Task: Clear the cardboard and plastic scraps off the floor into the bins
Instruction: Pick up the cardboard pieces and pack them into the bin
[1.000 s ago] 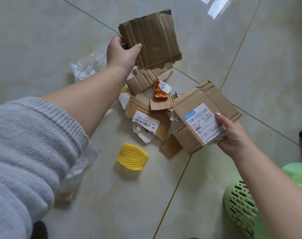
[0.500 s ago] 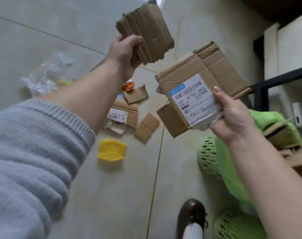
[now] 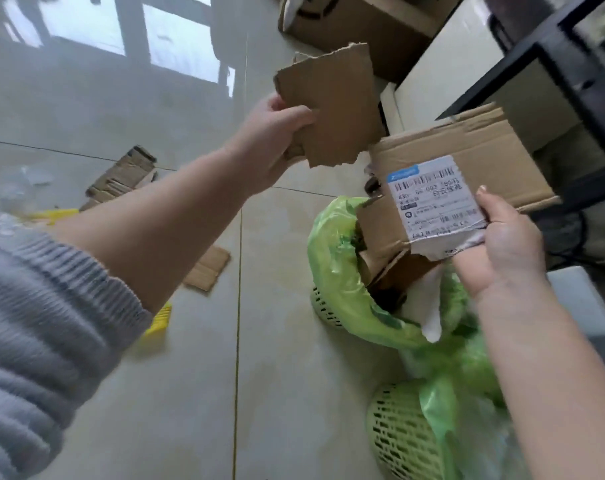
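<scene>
My left hand point(image 3: 271, 140) grips a torn brown cardboard sheet point(image 3: 335, 105) held up in the air. A flattened cardboard box with a white shipping label point(image 3: 467, 157) is gripped by my right hand point(image 3: 502, 240); its lower end hangs over the mouth of a green-lined bin point(image 3: 332, 271). A second green mesh bin point(image 3: 401, 434) stands nearer to me. On the floor to the left lie more cardboard scraps point(image 3: 124, 176) point(image 3: 207, 268), yellow foam pieces point(image 3: 159, 320) and clear plastic point(image 3: 14, 192).
A large cardboard box point(image 3: 356, 26) and a white panel point(image 3: 443, 67) stand at the back right. A black metal frame point(image 3: 578, 81) crosses the right side. A grey sleeve point(image 3: 34, 334) covers my left forearm. Tiled floor point(image 3: 277, 393) lies between the scraps and the bins.
Both hands have carried their cardboard pieces to the right, away from the scrap pile. The labelled box has come down over the green-lined bin, and the view has swung right.
</scene>
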Available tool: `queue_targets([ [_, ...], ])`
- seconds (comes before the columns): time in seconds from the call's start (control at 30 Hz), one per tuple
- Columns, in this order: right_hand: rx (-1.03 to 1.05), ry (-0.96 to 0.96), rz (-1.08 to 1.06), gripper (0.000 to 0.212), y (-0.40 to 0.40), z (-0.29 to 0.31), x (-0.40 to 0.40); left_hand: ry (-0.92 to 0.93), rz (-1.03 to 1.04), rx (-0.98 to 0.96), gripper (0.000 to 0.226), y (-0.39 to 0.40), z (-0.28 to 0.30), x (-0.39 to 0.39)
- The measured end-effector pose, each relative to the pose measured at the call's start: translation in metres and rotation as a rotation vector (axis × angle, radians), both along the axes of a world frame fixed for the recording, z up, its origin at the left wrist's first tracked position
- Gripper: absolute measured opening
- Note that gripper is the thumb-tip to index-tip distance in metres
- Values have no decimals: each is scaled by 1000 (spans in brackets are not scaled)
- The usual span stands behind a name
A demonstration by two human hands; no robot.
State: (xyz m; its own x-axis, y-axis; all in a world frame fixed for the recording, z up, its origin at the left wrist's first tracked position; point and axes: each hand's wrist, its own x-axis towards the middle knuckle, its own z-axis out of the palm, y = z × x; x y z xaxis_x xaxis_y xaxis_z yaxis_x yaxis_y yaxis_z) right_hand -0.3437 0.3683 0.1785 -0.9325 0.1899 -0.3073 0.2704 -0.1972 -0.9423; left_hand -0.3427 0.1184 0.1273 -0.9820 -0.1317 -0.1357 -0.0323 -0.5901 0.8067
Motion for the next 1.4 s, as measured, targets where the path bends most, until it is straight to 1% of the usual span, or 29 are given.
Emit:
queue_targets([
  [0.03, 34, -1, -8, 28, 14, 5, -3, 1, -22, -13, 50, 8, 8, 5],
  [0.07, 74, -6, -13, 21, 29, 12, -5, 4, -44, -27, 48, 17, 14, 12],
  [0.1, 114, -17, -19, 17, 43, 19, -6, 5, -63, -51, 42, 28, 17, 18],
  [0.17, 180, -57, -37, 25, 72, 30, -6, -11, -85, -142, 25, 50, 24, 30],
  [0.2, 200, -73, -49, 31, 84, 34, -5, -8, -89, -183, 22, 62, 27, 34],
  [0.3, 212, -62, -108, 38, 118, 43, 3, 15, -92, -223, 24, 89, 33, 41],
  [0.33, 233, -54, -131, 36, 126, 45, 8, 22, -104, -237, 25, 97, 33, 42],
  [0.37, 269, -34, -154, 27, 134, 47, 12, 32, -123, -259, 27, 105, 34, 44],
  [0.4, 307, -17, -153, 12, 140, 50, 18, 42, -141, -281, 29, 113, 33, 45],
  [0.43, 332, -6, -156, 9, 146, 49, 21, 54, -157, -299, 29, 121, 32, 47],
  [0.47, 380, -10, -152, 15, 151, 49, 24, 67, -172, -318, 28, 129, 31, 49],
  [0.53, 477, -20, -141, 17, 152, 44, 27, 84, -208, -375, 29, 142, 27, 53],
  [0.63, 620, -45, -57, 5, 143, 31, 30, 99, -173, -575, 23, 152, 17, 56],
  [0.7, 656, -71, 1, 7, 131, 20, 28, 106, -131, -744, 19, 154, 11, 58],
  [0.73, 651, -78, 39, 9, 123, 13, 26, 108, -103, -829, 20, 154, 9, 58],
  [0.8, 661, -118, 107, 6, 105, 3, 23, 116, -61, -968, 30, 154, 5, 57],
  [0.87, 684, -162, 146, 30, 91, -9, 18, 144, -60, -1072, 40, 153, 1, 55],
  [0.9, 686, -182, 159, 34, 84, -13, 16, 152, -68, -1099, 41, 153, -3, 54],
  [1.0, 658, -230, 175, 37, 71, -28, 9, 86, -115, -1080, 35, 157, -22, 54],
  [1.07, 632, -266, 163, 40, 66, -37, 5, 18, -164, -1071, 35, 158, -35, 54],
  [1.1, 615, -295, 158, 41, 64, -40, 5, 1, -187, -1069, 38, 157, -40, 54],
  [1.13, 589, -321, 145, 38, 63, -44, 5, 2, -196, -1057, 44, 154, -43, 52],
  [1.17, 555, -341, 131, 29, 61, -47, 7, 11, -193, -1023, 54, 151, -44, 51],
  [1.2, 515, -359, 120, 21, 60, -51, 9, 28, -174, -970, 65, 147, -43, 51],
  [1.23, 478, -373, 110, 19, 60, -53, 12, 53, -140, -910, 75, 143, -43, 52],
  [1.3, 434, -388, 101, 25, 61, -59, 14, 135, -73, -786, 86, 139, -39, 56],
  [1.33, 425, -387, 105, 31, 63, -60, 16, 189, -60, -742, 86, 139, -38, 59],
  [1.4, 408, -373, 125, 38, 67, -58, 17, 290, -37, -762, 78, 140, -33, 61],
])
